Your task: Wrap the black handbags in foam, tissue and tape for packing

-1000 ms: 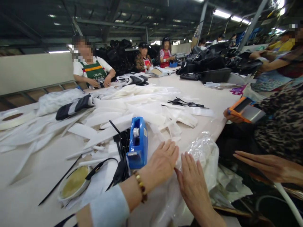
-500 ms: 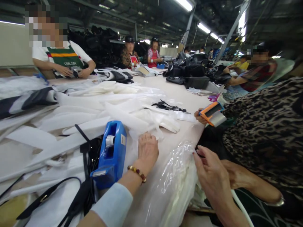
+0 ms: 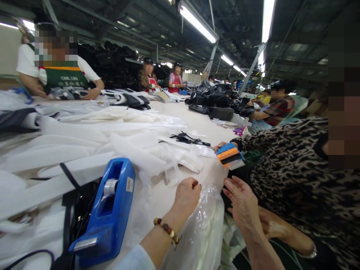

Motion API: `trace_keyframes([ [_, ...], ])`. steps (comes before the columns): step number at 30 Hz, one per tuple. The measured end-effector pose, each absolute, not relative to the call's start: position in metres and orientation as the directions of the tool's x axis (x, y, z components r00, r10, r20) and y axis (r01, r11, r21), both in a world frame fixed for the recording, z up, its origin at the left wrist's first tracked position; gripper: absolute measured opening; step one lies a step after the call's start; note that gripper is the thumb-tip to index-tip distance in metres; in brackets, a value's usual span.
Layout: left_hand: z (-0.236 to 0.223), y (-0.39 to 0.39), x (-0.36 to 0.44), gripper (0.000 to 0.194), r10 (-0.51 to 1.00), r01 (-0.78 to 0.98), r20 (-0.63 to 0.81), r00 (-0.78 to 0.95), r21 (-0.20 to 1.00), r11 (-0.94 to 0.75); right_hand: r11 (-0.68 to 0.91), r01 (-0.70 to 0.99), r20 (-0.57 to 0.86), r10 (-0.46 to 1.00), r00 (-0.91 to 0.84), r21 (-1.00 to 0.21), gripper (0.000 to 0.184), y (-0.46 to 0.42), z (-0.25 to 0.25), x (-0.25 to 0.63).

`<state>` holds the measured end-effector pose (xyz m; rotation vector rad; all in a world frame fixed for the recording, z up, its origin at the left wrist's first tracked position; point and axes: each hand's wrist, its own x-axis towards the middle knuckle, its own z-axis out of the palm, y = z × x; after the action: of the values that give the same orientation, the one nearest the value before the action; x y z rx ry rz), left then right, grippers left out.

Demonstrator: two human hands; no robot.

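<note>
My left hand (image 3: 185, 197), with a bead bracelet on the wrist, is curled closed at the top edge of a clear plastic bag (image 3: 201, 232) that hangs over the table's near edge. What its fingers pinch is hidden, likely the bag's edge. My right hand (image 3: 243, 202) hovers just right of the bag with fingers stretched and apart, holding nothing. A blue tape dispenser (image 3: 108, 213) stands on the table to the left of my left forearm.
White fabric pieces (image 3: 92, 142) and black straps (image 3: 189, 139) cover the long table (image 3: 194, 116). A person in a leopard-print top (image 3: 298, 176) sits close on my right, holding an orange device (image 3: 228, 153). Other workers sit along both sides, with black bags (image 3: 213, 103) piled farther back.
My left hand went from lying flat on the table to a closed curl at the bag's edge. My right hand lifted off the bag and spread open. The view swung right.
</note>
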<state>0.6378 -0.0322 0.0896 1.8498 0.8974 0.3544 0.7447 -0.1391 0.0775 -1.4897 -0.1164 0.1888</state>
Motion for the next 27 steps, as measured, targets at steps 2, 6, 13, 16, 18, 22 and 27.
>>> trace_keyframes([
  [2,0.087,-0.033,0.638,0.02,0.713,0.416,-0.165,0.681,0.889,-0.191,0.11,-0.029,-0.005,0.207,0.978,-0.994,0.067,-0.134,0.082,0.748],
  [6,0.082,-0.035,0.637,0.019,0.706,0.408,-0.191,0.681,0.901,-0.15,0.093,-0.008,0.011,0.203,0.979,-0.996,0.058,-0.127,0.088,0.751],
  [13,0.073,-0.041,0.639,0.018,0.681,0.343,-0.257,0.686,0.939,0.01,0.019,0.089,0.091,0.25,0.964,-0.996,0.035,-0.135,0.074,0.748],
  [16,0.077,-0.048,0.646,0.018,0.628,0.271,-0.314,0.712,0.948,0.166,0.05,0.036,0.048,0.253,0.966,-0.998,0.031,-0.133,0.073,0.739],
  [18,0.081,-0.053,0.65,0.019,0.569,0.209,-0.347,0.745,0.932,0.294,0.149,-0.079,-0.038,0.262,0.964,-0.986,0.031,-0.129,0.074,0.729],
  [22,0.088,-0.057,0.655,0.022,0.482,0.112,-0.38,0.789,0.861,0.496,0.375,-0.33,-0.217,0.312,0.925,-0.867,0.031,-0.121,0.07,0.712],
  [27,0.085,-0.056,0.659,0.011,0.495,0.099,-0.431,0.755,0.82,0.564,0.439,-0.428,-0.301,0.331,0.895,-0.79,0.025,-0.12,0.052,0.71],
])
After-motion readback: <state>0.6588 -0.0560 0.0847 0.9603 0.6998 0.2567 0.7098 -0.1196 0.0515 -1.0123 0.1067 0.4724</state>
